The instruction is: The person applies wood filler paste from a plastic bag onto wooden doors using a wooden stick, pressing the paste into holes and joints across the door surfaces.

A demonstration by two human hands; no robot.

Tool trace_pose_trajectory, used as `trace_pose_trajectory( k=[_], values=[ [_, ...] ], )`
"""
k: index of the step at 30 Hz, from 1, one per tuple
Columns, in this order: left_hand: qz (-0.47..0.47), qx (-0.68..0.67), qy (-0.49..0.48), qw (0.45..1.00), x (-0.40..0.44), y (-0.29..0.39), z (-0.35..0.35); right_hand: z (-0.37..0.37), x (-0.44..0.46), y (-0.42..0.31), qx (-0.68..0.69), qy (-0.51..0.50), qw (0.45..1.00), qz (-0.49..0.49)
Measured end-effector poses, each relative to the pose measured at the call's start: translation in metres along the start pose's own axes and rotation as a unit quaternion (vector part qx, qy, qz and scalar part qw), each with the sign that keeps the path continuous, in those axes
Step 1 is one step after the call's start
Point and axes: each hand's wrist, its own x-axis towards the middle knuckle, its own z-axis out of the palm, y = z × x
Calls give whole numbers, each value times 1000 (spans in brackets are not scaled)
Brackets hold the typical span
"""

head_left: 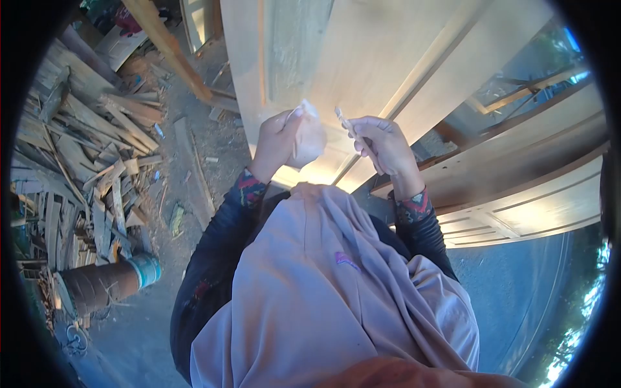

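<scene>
My left hand (277,141) is closed on the edge of a small translucent plastic bag (309,139), which hangs beside the fingers. In my right hand (383,145) is a thin stick (363,145), pinched between thumb and fingers, with pale matter on its upper tip. A gap separates the stick's tip from the bag. Both hands are above the near end of a pale wooden door panel (352,71). What the bag contains is too unclear to tell.
Scrap wood (97,149) is heaped on the left, with a rusty cylinder (103,284) below it. An upright beam (168,48) stands at the upper left. More door panels (530,207) lie on the right.
</scene>
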Motion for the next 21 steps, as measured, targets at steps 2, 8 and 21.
trace_pose_trajectory(
  k=[2,8,21],
  values=[
    [69,-1,37,997,23,9,-9,-18,-3,-36,-10,14,999,-33],
    [232,-14,85,969,147,37,-61,-63,-20,-203,-64,101,960,-253],
    [304,-44,291,906,316,26,-99,-115,34,-524,-498,457,464,-572]
  ],
)
